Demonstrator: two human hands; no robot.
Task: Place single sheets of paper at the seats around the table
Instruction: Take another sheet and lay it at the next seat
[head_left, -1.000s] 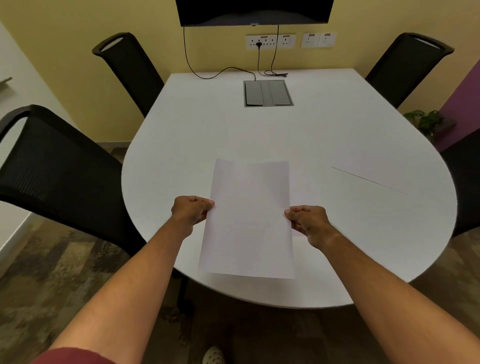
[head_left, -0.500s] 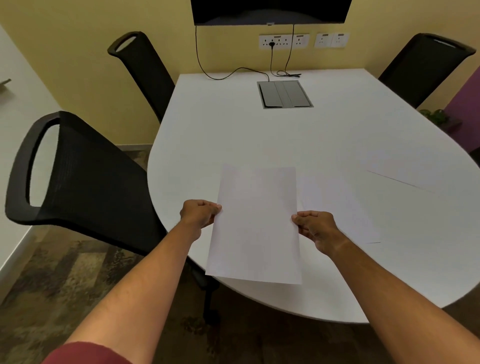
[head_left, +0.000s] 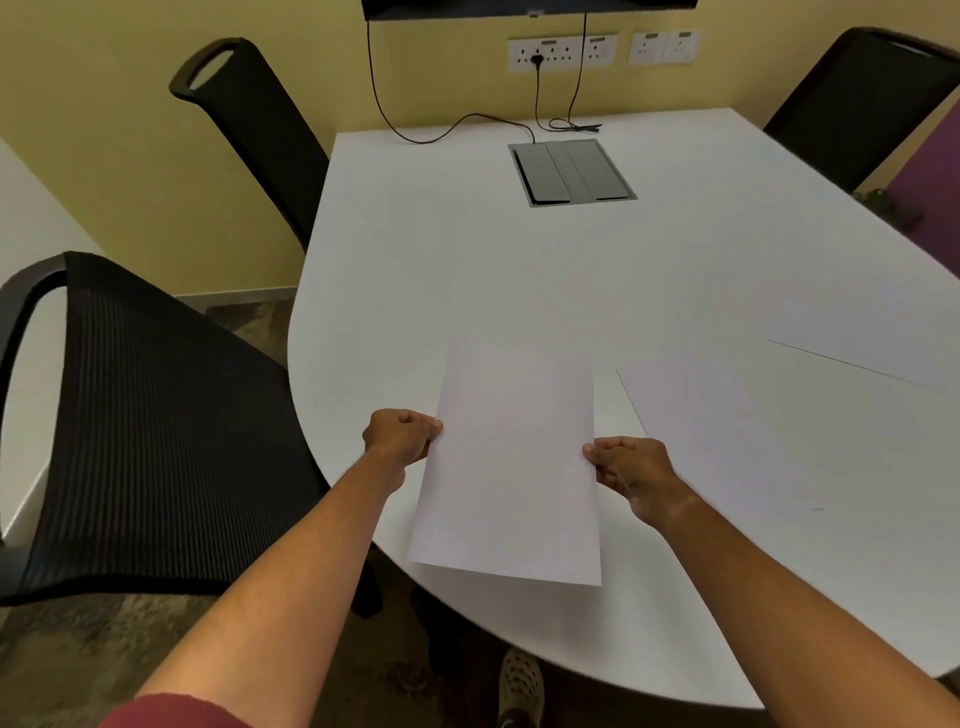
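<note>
Over the table's near edge, left hand (head_left: 397, 438) and right hand (head_left: 631, 467) each pinch a side of one sheet (head_left: 511, 457), fingers curled on its edges; it hangs above the table (head_left: 467, 260), near end past the rim. Two sheets already lie flat: one (head_left: 727, 431) just right, another (head_left: 872, 338) farther right. Left chairs (head_left: 156, 415), (head_left: 260, 130) have none yet, so roughly half looks left.

A sheet (head_left: 511, 457) is held over the table's (head_left: 467, 270) near edge, left hand (head_left: 397, 436) on its left side, right hand (head_left: 631, 467) on its right. Right of it a second sheet (head_left: 727, 441) lies flat; farther right, seemingly a third (head_left: 872, 338). A chair (head_left: 156, 441) stands left.
</note>
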